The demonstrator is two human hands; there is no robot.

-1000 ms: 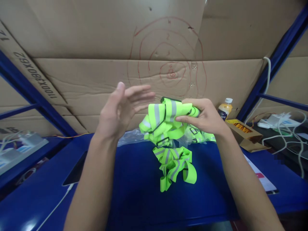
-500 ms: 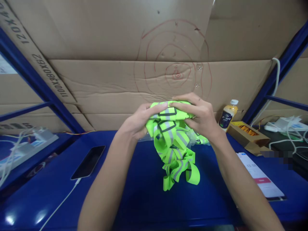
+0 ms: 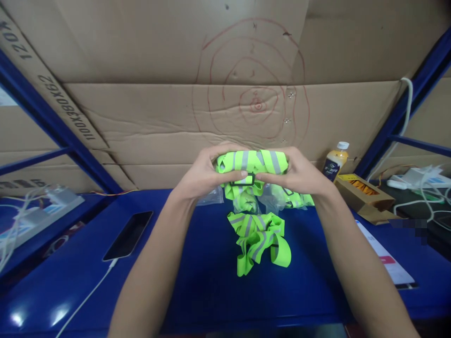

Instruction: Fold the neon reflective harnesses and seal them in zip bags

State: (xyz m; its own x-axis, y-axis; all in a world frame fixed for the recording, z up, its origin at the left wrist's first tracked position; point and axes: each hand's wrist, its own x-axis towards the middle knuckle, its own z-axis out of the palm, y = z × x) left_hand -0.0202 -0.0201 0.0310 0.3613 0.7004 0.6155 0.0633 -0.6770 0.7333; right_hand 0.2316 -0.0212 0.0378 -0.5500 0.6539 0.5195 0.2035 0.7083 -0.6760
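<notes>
Between my two hands is a bundle of neon-yellow reflective strap [image 3: 252,162] with silver stripes, held up above the blue table. My left hand [image 3: 207,171] closes on its left end, thumb along the front beside a black buckle [image 3: 243,179]. My right hand [image 3: 292,171] grips the right end, thumb pressed on the front face. On the table below lies a loose tangle of the same strap [image 3: 260,234]. Behind the hands, more neon strap [image 3: 298,199] lies with clear plastic bags [image 3: 273,199], partly hidden.
A phone [image 3: 128,236] on a charging cable lies at left, near a power strip [image 3: 45,218]. To the right are a drink bottle [image 3: 334,162], an open cardboard box [image 3: 364,195] and a phone with a lit screen [image 3: 391,258]. Cardboard sheets [image 3: 151,112] stand behind.
The hanging folds are gathered into a more compact roll, separate from the tangle on the table. My right hand has shifted from over the top to the right end of the bundle.
</notes>
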